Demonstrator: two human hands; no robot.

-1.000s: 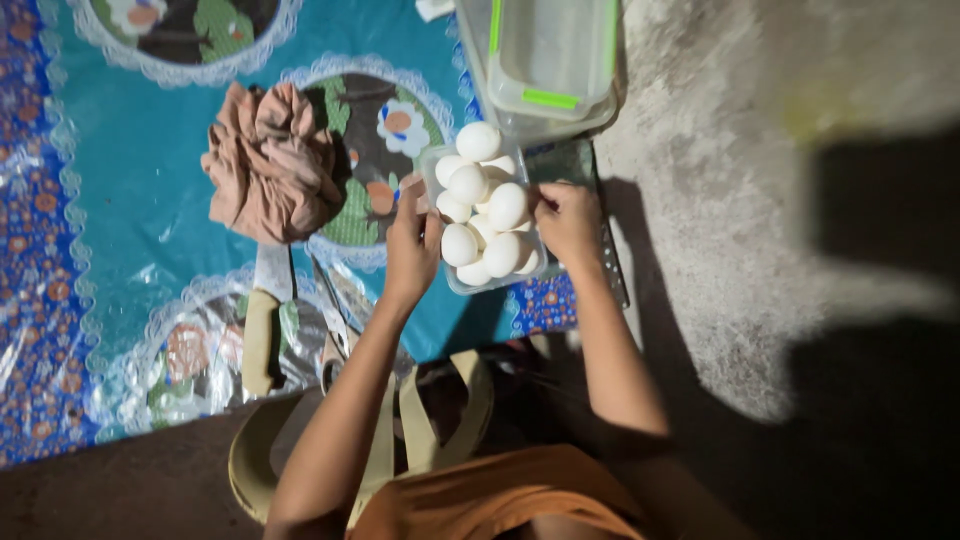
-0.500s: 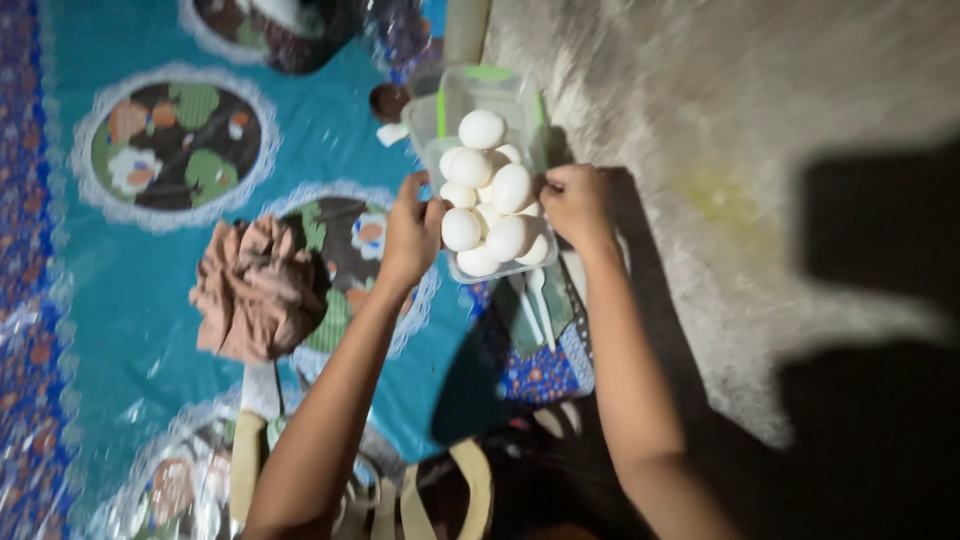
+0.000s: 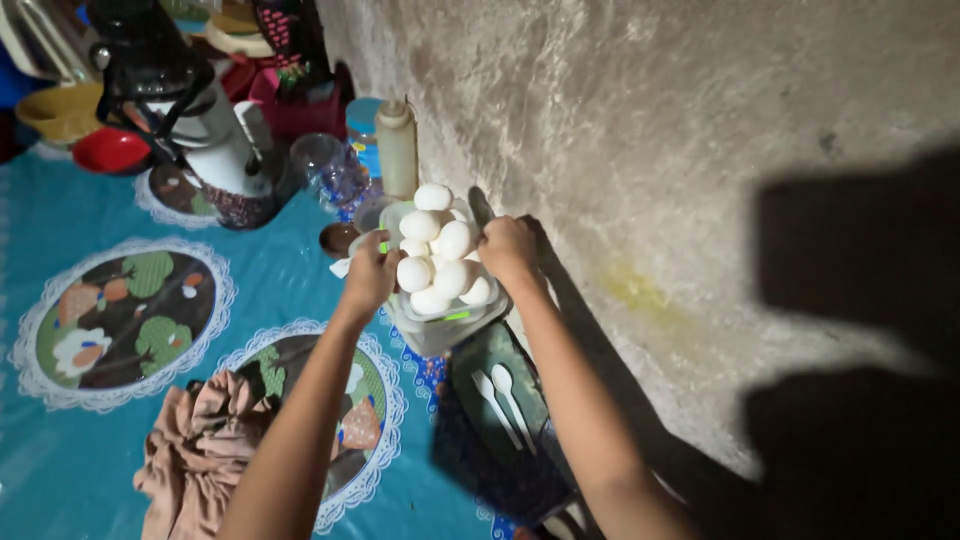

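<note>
Both hands, left hand [image 3: 372,272] and right hand [image 3: 506,250], are closed on opposite rims of the egg tray [image 3: 440,318], held above the lidded container [image 3: 425,335] beside the wall [image 3: 640,150], apparently not yet released.

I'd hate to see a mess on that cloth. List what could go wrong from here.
1. The white eggs are heaped above the rim of the clear plastic tray; a tilt could roll the top ones off.
2. The left hand and right hand grip only the tray's edges, so the thin plastic might flex.
3. White plastic spoons lie directly below, where a dropped egg could break.
</note>
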